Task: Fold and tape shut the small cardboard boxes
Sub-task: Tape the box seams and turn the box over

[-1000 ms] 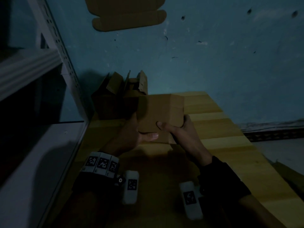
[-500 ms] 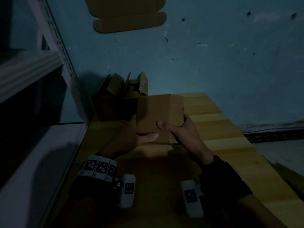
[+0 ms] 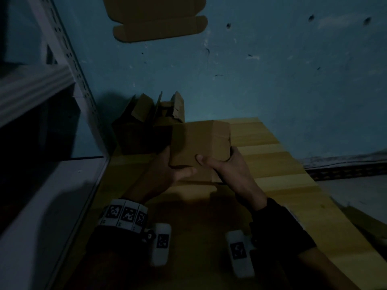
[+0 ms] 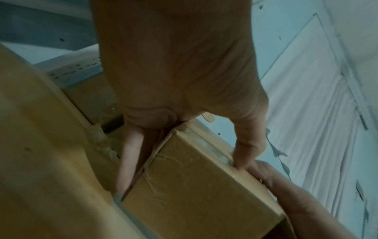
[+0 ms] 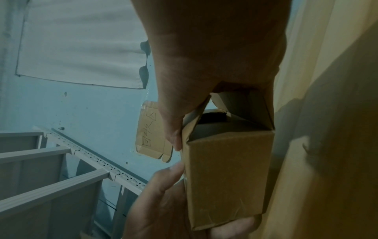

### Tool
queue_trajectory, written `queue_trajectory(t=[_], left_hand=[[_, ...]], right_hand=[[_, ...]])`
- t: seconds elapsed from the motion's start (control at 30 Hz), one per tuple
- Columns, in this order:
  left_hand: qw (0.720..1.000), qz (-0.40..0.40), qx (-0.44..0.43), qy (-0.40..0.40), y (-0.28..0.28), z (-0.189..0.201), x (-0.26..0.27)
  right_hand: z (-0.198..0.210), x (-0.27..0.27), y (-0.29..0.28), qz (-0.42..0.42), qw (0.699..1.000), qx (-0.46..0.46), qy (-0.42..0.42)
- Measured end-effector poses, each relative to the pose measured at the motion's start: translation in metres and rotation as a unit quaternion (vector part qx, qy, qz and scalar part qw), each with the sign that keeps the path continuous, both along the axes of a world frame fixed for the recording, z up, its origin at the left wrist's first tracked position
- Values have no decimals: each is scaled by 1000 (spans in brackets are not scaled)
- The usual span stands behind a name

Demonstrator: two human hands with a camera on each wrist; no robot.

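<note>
Filling the left side of the head view, a pale metal shelving rack (image 3: 52, 126) stands against the blue wall (image 3: 272, 80), with the wooden counter (image 3: 293, 195) running beside it up to that wall. A flattened cardboard blank (image 3: 159, 19) is stuck high on the wall. At the counter's far left corner sits an open carton (image 3: 142, 132) with its flaps up. Just in front of it, above the far part of the counter, the small cardboard box (image 3: 199, 147) is held up between both hands. The left hand (image 3: 165, 174) grips its left side, thumb across the near face and fingers (image 4: 131, 161) wrapped down the far side, over a taped seam. The right hand (image 3: 232, 170) grips the right side, thumb on the near face; the right wrist view shows that end's flaps (image 5: 231, 106) still partly open under the palm.
</note>
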State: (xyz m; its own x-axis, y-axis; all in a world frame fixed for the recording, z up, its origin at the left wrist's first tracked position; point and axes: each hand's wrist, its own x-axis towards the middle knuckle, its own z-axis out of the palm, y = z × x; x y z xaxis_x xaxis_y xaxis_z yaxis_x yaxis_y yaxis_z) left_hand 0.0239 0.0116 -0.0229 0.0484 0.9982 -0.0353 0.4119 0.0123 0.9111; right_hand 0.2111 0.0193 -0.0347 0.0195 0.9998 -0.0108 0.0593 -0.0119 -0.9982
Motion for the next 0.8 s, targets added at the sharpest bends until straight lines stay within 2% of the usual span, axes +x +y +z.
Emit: queue_trajectory(t=[0.1,0.43,0.8], left_hand=[[999,5,11,31,1,2,1],[1000,4,6,0,3,-4,0],[1000,3,4,7,4,-4,1]], right_hand=[[0,1,1,-7,1000,1,-12],[-1,1,3,-18,999,8,-33],[-3,-2,1,-19,999,4,-34]])
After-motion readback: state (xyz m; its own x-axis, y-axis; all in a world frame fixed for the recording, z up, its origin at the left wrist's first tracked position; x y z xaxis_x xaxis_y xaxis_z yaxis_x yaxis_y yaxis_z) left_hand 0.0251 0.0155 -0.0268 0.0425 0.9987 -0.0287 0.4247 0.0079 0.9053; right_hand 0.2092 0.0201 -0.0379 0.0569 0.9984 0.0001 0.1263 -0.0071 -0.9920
